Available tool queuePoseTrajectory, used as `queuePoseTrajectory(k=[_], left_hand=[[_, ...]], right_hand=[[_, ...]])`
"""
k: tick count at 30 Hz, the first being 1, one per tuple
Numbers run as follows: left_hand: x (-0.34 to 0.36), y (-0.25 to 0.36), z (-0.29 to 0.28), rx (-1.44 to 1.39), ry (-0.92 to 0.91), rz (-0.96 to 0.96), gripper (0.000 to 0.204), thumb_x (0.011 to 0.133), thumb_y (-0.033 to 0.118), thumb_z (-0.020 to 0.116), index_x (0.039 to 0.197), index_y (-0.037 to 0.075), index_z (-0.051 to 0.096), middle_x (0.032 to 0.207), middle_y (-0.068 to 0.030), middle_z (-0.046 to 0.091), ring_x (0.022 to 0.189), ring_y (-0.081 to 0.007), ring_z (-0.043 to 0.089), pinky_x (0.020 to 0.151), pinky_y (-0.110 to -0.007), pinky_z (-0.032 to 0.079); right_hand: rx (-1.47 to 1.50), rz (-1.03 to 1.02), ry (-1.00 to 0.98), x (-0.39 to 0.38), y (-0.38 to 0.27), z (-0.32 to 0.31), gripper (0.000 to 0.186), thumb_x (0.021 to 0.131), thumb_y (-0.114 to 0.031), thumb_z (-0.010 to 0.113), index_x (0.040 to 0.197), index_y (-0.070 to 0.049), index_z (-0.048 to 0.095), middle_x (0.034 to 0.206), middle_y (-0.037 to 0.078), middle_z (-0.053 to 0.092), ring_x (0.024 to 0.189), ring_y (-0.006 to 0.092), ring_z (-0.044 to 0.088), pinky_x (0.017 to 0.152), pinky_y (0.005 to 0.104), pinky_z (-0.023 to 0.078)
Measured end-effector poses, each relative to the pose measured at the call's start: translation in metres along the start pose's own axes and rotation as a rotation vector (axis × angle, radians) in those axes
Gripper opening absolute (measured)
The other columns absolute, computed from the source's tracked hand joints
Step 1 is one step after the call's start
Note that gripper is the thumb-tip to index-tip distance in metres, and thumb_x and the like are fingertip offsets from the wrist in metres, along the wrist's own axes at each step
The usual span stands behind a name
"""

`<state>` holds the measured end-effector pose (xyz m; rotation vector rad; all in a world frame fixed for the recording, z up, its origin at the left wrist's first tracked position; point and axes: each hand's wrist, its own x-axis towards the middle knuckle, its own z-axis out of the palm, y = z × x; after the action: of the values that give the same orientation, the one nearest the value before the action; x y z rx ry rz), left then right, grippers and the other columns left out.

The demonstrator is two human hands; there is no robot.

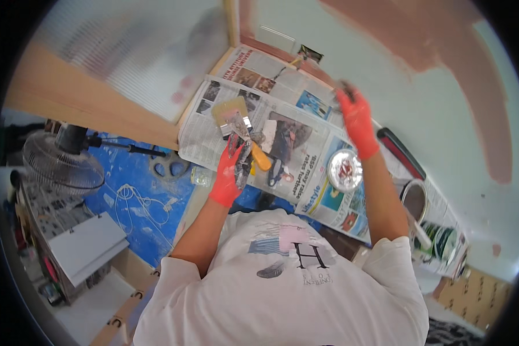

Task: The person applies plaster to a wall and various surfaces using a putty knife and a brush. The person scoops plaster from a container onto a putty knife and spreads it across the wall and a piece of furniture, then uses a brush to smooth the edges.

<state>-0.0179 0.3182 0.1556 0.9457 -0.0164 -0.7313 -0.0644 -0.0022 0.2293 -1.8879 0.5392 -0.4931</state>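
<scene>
In the head view, a wide brush (230, 111) is held over newspaper (213, 149) at 11 o'clock by the left hand (232, 176), its gloved fingers apparently curled about it. The right hand (358, 122) is raised at 2 o'clock; how its fingers stand cannot be told through blur. Brownish-pink patches have been laid on the wall (444, 115); judged by the pale areas left, coverage is partial. Open room is found between the hands, bounded at 3 o'clock by a foil bowl (335, 170), at 9 by blue floor (121, 180).
</scene>
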Motion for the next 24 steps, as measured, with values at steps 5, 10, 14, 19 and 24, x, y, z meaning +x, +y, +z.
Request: queuePoseTrajectory(k=[5, 10, 14, 19, 24], left_hand=[[0.002, -0.047, 0.007, 0.25, -0.144, 0.093, 0.048, 0.1, 0.016, 0.055, 0.144, 0.002, 0.043, 0.129, -0.0104, 0.06, 0.114, -0.0207, 0.059, 0.096, -0.032, 0.046], [0.016, -0.036, -0.015, 1.22, -0.354, 0.362, 0.07, 0.096, 0.031, 0.061, 0.15, -0.002, 0.031, 0.11, -0.0153, 0.066, 0.102, -0.0288, 0.063, 0.091, -0.038, 0.047], [0.061, -0.04, -0.005, 1.491, -0.155, 0.343, 0.08, 0.091, 0.042, 0.063, 0.15, -0.001, 0.03, 0.11, -0.0166, 0.066, 0.095, -0.0316, 0.064, 0.086, -0.04, 0.05], [0.097, -0.041, 0.015, 1.785, -0.078, 0.183, 0.101, 0.081, 0.053, 0.071, 0.153, 0.0, 0.023, 0.113, -0.0173, 0.066, 0.1, -0.0289, 0.065, 0.084, -0.041, 0.051], [0.106, -0.011, 0.003, 1.16, -0.313, -0.073, 0.073, 0.089, 0.036, 0.067, 0.145, 0.0, 0.038, 0.127, -0.0155, 0.062, 0.112, -0.0261, 0.064, 0.092, -0.037, 0.051]], right_hand=[[0.334, 0.347, -0.434, -0.164, -0.014, 0.081, 0.046, 0.097, -0.025, 0.064, 0.136, -0.002, 0.054, 0.119, 0.013, 0.062, 0.113, 0.0189, 0.057, 0.097, 0.0344, 0.046], [0.317, 0.341, -0.156, -0.23, -0.005, 0.069, 0.043, 0.097, -0.019, 0.061, 0.135, 0.0, 0.051, 0.117, 0.014, 0.061, 0.11, 0.0224, 0.06, 0.092, 0.0361, 0.05], [0.272, 0.28, 0.017, -0.267, 0.006, 0.051, 0.047, 0.094, -0.015, 0.064, 0.136, -0.001, 0.047, 0.1, 0.007, 0.061, 0.084, 0.0134, 0.06, 0.072, 0.0275, 0.051], [0.304, 0.513, 0.112, -0.285, -0.001, 0.059, 0.043, 0.093, -0.006, 0.055, 0.135, -0.003, 0.05, 0.128, 0.018, 0.054, 0.111, 0.027, 0.057, 0.094, 0.0362, 0.047], [0.033, 0.111, 0.236, -0.307, 0.002, 0.058, 0.048, 0.097, -0.01, 0.056, 0.142, 0.002, 0.044, 0.137, 0.017, 0.052, 0.122, 0.0218, 0.051, 0.103, 0.0332, 0.041]])
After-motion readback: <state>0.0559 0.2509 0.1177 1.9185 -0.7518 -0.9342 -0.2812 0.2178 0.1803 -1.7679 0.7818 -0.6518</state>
